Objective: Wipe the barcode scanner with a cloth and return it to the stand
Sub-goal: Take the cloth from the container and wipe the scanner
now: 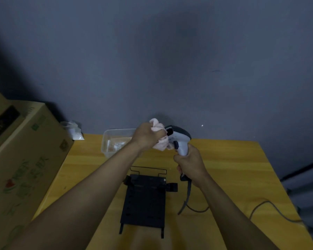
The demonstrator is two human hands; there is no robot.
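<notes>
My right hand grips the handle of a light grey barcode scanner, held upright above the yellow wooden table with its dark window facing left. My left hand is closed on a bunched pale pink cloth, which presses against the scanner's front, below the window. The black stand lies flat on the table beneath my hands, with nothing in it. The scanner's dark cable hangs from the handle and trails to the right across the table.
A clear plastic tub sits at the table's far edge, left of my hands. A large cardboard box stands against the table's left side, with a small plastic bag behind it. A grey wall rises behind the table.
</notes>
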